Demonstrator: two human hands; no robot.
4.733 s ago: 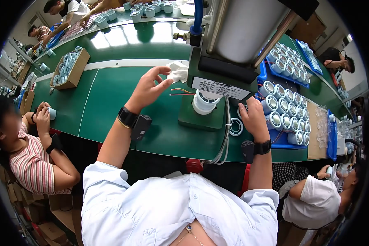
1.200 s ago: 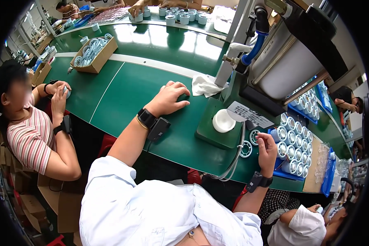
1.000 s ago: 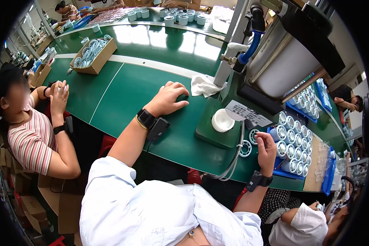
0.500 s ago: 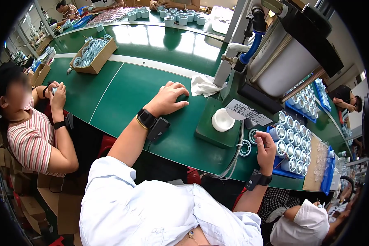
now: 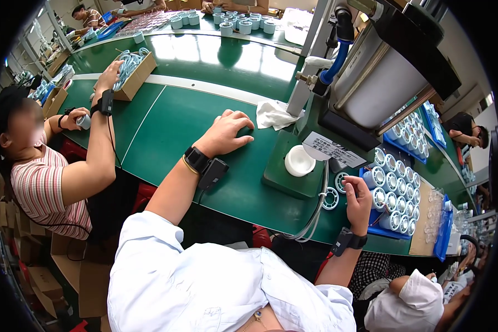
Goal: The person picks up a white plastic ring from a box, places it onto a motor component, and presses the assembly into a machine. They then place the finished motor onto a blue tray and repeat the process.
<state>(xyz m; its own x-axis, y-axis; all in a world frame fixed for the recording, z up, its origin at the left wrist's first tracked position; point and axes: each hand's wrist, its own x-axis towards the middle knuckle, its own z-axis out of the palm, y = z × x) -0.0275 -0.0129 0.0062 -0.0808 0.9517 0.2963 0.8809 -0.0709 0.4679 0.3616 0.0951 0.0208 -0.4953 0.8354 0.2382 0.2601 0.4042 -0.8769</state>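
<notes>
My left hand lies on the green table, palm down, its fingers loosely spread with nothing in them. My right hand is beside the blue tray's left edge, fingers slightly curled and apart, with no held thing showing. Two pale blue rings lie just left of it. Between my hands stands a press with a grey cylinder. A white round cup-like fixture sits on its green base. Rows of pale blue round housings stand in the blue tray at the right.
A crumpled white cloth lies left of the press post. Grey cables hang over the front edge. At the left, a co-worker reaches into a carton of pale blue coiled parts. Clear plastic parts lie at the far right.
The co-worker at the left has stretched one arm to the carton, while the other hand holds a pale round part lower down. My own hands have stayed in place.
</notes>
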